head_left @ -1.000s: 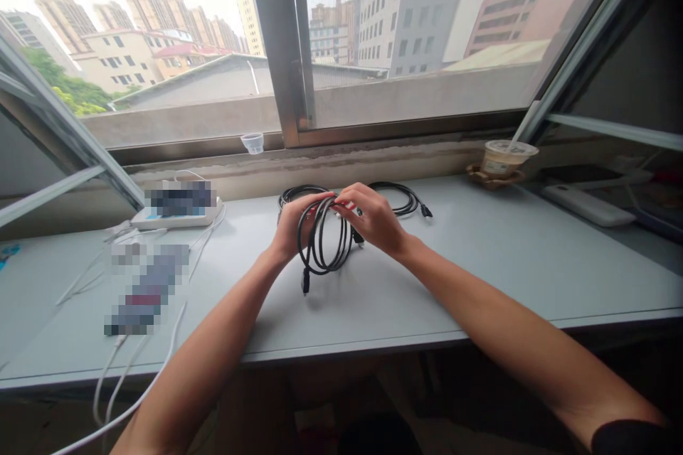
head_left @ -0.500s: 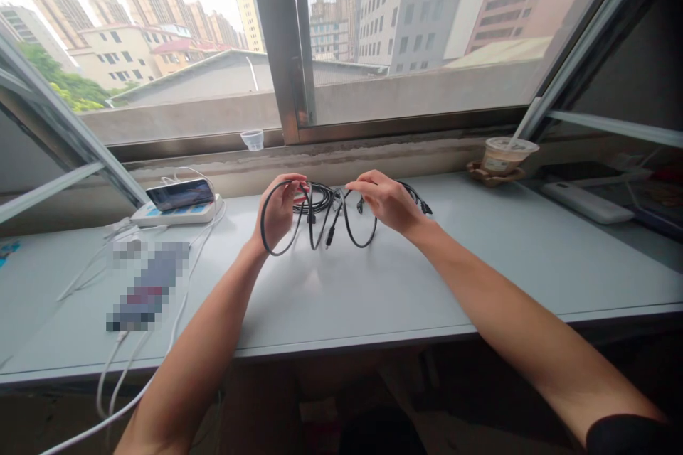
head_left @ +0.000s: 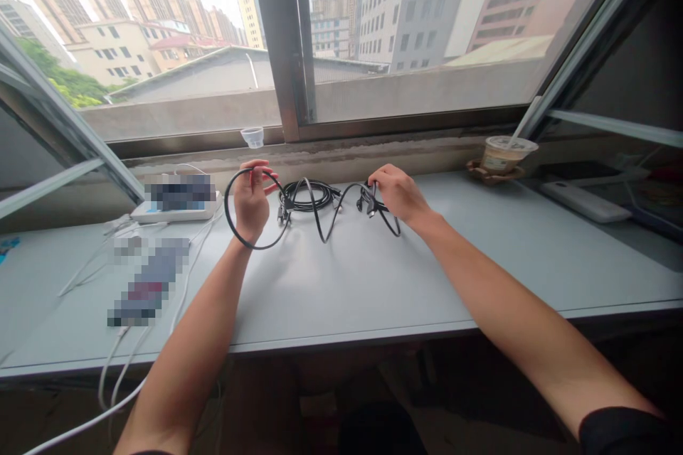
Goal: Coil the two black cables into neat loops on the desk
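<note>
At back of counter (head_left: 341,284), 12 o'clock: black cable coil (head_left: 306,196), partly opened; long loose loop (head_left: 319,226) raised from it. Your left hand (head_left: 250,202), 11 o'clock, grasps loop. Your right hand (head_left: 399,193), 1 o'clock, grasps cable near black plug (head_left: 370,212). Coil's tight turns left.

**Cable mid-desk, cups along the window**

A coiled cable (head_left: 306,196) lies on the desk (head_left: 341,291), between the left hand (head_left: 250,202) and the right hand (head_left: 399,193). Left of it, a power strip (head_left: 176,207) sits behind a pixelated object (head_left: 148,283). A plastic cup (head_left: 252,136) stands on the window sill (head_left: 186,146). At the desk's back right stands a drink cup (head_left: 501,154), with a power bank (head_left: 584,201) further right.
</note>
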A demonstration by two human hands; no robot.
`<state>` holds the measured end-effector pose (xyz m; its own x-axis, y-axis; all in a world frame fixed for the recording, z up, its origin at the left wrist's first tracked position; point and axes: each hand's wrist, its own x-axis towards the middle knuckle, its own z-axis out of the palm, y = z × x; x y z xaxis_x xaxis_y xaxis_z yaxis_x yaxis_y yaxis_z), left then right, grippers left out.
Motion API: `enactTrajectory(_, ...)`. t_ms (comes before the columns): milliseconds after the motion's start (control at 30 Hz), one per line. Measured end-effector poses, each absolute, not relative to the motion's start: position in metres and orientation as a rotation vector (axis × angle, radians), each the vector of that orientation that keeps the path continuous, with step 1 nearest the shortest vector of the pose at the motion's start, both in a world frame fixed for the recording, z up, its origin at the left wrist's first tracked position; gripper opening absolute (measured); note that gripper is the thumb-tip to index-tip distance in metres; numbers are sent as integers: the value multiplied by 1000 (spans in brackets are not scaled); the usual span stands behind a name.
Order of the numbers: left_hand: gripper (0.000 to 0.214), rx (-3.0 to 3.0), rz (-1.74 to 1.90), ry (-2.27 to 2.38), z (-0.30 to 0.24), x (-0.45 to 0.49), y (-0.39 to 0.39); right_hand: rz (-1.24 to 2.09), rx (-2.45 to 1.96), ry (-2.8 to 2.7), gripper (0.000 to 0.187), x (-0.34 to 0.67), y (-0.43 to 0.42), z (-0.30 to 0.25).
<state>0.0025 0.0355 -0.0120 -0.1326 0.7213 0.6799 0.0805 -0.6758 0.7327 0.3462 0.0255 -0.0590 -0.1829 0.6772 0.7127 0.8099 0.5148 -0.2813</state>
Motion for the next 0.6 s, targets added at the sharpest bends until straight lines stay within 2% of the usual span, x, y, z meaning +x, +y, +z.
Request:
enactTrajectory(167, 39, 1589, 1915, 929, -15, -8, 44, -99, -1108, -1838, 16, 359, 26, -58)
enactTrajectory(400, 34, 1777, 1620, 881, -22, 7, 37, -156, -1132, -2020, 27, 343, 26, -59)
enactTrajectory(600, 25, 1895, 1510, 829, -26, 19, 29, 156, -1066, -2007, 10, 330, 19, -56)
